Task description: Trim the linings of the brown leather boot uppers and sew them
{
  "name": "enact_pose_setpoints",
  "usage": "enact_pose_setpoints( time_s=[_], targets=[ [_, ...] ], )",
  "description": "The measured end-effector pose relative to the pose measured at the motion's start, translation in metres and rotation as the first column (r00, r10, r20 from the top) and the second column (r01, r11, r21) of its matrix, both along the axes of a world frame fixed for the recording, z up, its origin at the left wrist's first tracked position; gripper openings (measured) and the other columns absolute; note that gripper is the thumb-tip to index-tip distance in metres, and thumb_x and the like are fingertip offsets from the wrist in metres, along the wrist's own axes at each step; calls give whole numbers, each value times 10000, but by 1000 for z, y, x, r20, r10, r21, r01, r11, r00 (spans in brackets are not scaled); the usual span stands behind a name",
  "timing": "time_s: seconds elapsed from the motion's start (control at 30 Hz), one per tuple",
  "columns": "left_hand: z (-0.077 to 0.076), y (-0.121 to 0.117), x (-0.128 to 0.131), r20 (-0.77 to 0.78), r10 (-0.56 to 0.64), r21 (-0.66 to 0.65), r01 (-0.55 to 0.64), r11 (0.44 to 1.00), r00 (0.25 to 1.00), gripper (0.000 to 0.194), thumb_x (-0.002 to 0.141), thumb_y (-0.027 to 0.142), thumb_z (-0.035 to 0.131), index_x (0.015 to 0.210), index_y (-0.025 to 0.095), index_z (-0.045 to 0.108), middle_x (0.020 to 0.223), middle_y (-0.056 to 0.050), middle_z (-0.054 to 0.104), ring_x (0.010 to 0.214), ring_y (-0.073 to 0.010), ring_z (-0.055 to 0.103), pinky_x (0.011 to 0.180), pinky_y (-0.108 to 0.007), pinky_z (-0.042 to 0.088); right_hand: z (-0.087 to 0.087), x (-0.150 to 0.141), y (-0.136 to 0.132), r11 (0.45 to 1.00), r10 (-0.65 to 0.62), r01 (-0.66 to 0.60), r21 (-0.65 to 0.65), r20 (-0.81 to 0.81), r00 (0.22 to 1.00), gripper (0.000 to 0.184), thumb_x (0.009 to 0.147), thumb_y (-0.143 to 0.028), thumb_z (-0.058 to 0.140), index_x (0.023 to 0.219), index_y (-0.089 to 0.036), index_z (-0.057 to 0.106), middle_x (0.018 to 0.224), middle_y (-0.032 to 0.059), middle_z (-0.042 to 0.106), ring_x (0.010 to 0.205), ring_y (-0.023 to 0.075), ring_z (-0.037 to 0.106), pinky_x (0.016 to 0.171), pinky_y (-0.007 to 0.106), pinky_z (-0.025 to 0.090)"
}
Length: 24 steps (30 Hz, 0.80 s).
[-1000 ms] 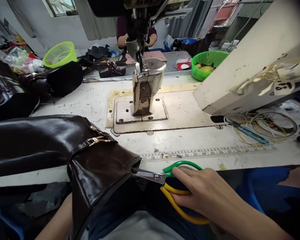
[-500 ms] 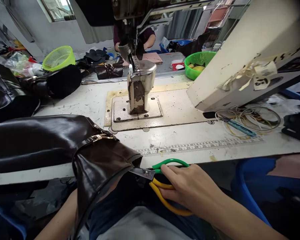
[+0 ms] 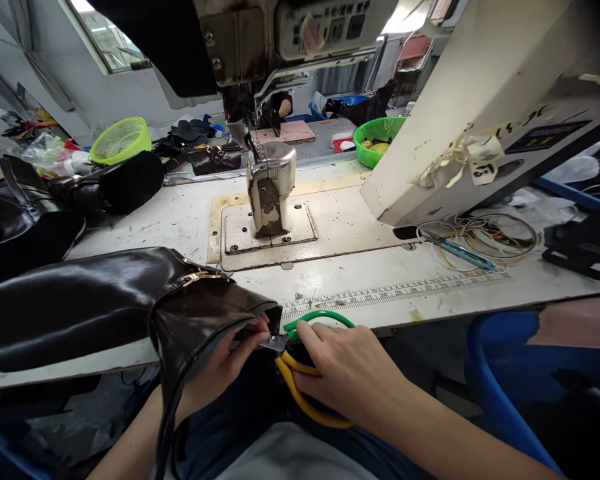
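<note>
A glossy dark brown leather boot upper (image 3: 95, 300) with a gold buckle lies across the table's front edge, its lower end hanging toward my lap. My left hand (image 3: 225, 367) reaches up inside that open end, thumb and fingers pinched on the leather's edge; part of the hand is hidden behind the leather. Scissors (image 3: 305, 413) with one green and one yellow handle are in my right hand (image 3: 347, 367). Their handles are spread. The short visible part of the blades lies at the leather edge beside my left fingertips; the tips are hidden.
A post-bed sewing machine (image 3: 273, 190) stands behind the work, with its slanted white column (image 3: 430, 113) at right. A printed ruler (image 3: 395, 291) runs along the table edge. Coiled cords and blue snips (image 3: 467, 255) lie right; a blue bin (image 3: 485, 373) stands below. Another person sits opposite.
My left hand has come into view at the leather's open edge, fingers closed there. The scissors and my right hand have shifted slightly left in the picture. The camera view has tilted up somewhat.
</note>
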<state>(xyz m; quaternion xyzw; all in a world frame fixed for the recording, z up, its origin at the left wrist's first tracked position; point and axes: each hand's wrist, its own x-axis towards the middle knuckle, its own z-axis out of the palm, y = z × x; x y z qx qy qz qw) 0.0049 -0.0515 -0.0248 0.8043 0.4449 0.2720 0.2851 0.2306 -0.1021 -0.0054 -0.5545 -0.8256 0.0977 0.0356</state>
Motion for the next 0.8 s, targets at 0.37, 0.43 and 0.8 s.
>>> enact_pose_setpoints(
  time_s=[0.37,0.43,0.8],
  targets=[
    [26,0,14,154,-55,-88,69,994,987,62,911,253,624,856,255,652,932,57,729,933,-92,681,883,-155,499,7,-10,8,999,47,-47,16,5,999,256,820,-353,749,909,-173,591,762,40,677,634,220,648,487,323,123],
    [25,0,14,179,-52,-113,73,991,982,54,908,249,634,857,253,652,937,51,723,940,-96,673,898,-164,490,5,-16,9,997,72,-72,17,-16,997,240,846,-362,723,921,-166,606,777,52,683,654,228,655,488,329,141],
    [51,-9,2,440,-61,-349,234,908,896,289,896,491,651,800,222,609,801,-30,658,805,-165,649,768,-276,546,8,-58,28,992,102,-109,-59,-106,989,118,903,-292,668,917,-176,684,855,70,744,769,226,705,539,309,338]
  ],
)
